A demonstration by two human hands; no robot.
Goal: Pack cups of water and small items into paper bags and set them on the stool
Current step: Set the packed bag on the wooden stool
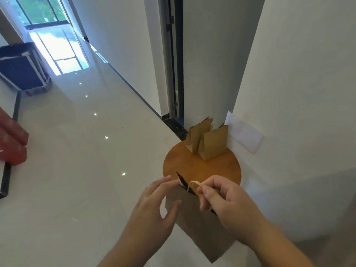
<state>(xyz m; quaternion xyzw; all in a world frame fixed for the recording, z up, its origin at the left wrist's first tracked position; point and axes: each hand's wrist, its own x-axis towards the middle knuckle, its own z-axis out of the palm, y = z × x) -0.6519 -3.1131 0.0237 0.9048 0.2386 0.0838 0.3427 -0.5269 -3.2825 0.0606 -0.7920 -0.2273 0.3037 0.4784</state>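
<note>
While brown bag (194,218) hangs mouth agape, right hand (227,201) pinches handle (194,183); left hand (159,201) spread against bag's side; stool (202,170) beyond hands.

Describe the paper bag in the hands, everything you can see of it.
The paper bag is plain brown paper, blurred by motion, hanging tilted with one bottom corner lowest. Its top gapes open, dark inside, and a pale handle loops up from the rim. The right hand pinches that handle; the left hand, fingers spread, lies against the bag's face near the opening. Its top overlaps the near edge of the stool; it looks held in the air, not set down. Contents are hidden.
</note>
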